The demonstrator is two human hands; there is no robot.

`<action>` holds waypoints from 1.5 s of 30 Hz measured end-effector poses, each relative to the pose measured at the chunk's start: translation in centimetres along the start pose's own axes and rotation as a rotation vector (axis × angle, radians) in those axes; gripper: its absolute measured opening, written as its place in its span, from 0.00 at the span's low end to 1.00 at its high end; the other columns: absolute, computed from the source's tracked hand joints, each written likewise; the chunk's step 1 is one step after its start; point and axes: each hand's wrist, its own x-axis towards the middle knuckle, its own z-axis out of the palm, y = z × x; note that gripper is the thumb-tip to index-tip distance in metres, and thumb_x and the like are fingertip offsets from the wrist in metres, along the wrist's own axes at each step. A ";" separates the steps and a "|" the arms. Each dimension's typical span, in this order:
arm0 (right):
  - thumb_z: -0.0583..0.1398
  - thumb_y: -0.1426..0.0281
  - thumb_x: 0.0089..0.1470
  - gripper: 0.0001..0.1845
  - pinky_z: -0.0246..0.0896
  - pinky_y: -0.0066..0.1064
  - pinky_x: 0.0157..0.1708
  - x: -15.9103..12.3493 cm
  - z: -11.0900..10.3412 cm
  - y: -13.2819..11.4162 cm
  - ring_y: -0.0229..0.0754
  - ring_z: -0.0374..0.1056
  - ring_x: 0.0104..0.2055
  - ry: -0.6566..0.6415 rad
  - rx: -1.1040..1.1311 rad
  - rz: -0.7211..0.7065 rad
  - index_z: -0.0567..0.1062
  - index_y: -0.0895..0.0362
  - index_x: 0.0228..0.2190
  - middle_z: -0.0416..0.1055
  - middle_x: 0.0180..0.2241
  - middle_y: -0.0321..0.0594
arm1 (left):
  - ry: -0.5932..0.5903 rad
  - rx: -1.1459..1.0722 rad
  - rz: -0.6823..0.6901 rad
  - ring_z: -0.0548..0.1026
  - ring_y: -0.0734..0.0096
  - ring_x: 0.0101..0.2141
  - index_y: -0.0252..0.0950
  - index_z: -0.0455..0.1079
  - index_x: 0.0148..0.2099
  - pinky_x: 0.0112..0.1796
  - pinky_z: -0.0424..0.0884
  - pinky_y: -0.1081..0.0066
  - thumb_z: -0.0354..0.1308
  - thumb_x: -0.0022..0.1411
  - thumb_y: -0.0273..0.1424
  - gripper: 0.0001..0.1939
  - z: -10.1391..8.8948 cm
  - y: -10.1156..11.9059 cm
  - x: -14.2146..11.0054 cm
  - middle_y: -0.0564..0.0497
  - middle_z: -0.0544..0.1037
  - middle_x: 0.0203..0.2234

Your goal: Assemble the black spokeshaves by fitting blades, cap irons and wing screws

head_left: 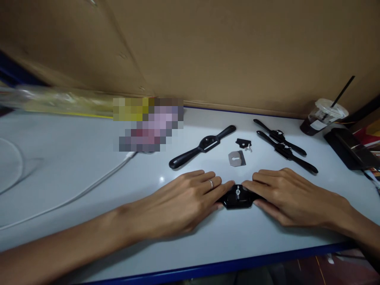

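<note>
A black spokeshave (pixel 238 202) lies crosswise near the table's front, a small silver wing screw at its centre. My left hand (pixel 190 200), with a ring on one finger, is closed round its left handle; my right hand (pixel 289 198) grips the right handle. Both index fingertips reach the body, and the handles are mostly hidden under my fingers. Beyond my hands lies a black spokeshave body (pixel 201 149) with an open slot. To its right are a black cap plate (pixel 242 143), a silver wing screw (pixel 248 148) and a flat metal blade (pixel 236 158).
Two more black spokeshaves (pixel 279 136) lie side by side at the right. Behind them stands a plastic cup (pixel 323 114) with a dark drink and straw, near a black box-like object (pixel 352 148). A white cable (pixel 97 184) crosses the left. Brown cardboard (pixel 225 51) backs the table.
</note>
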 end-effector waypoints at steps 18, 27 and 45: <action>0.54 0.70 0.68 0.16 0.53 0.30 0.29 0.4 1.0 0.7 0.38 0.65 0.30 0.249 0.036 -0.087 0.75 0.58 0.53 0.73 0.32 0.39 | 0.006 0.017 0.005 0.73 0.64 0.30 0.29 0.67 0.55 0.31 0.69 0.65 0.46 0.74 0.29 0.14 0.2 0.0 -0.1 0.48 0.76 0.32; 0.52 0.68 0.71 0.17 0.52 0.29 0.26 1.7 2.6 0.6 0.36 0.61 0.27 0.431 -0.002 -0.167 0.79 0.59 0.40 0.70 0.27 0.36 | 0.049 0.074 0.020 0.73 0.63 0.32 0.29 0.69 0.52 0.32 0.69 0.63 0.47 0.75 0.30 0.13 0.7 0.1 -0.3 0.46 0.77 0.34; 0.48 0.65 0.73 0.21 0.49 0.32 0.23 2.2 3.6 -0.2 0.36 0.57 0.23 0.438 -0.057 -0.093 0.70 0.59 0.30 0.68 0.24 0.35 | 0.059 0.105 0.062 0.73 0.65 0.32 0.26 0.72 0.50 0.32 0.73 0.65 0.46 0.73 0.23 0.14 0.4 0.4 -0.2 0.46 0.78 0.35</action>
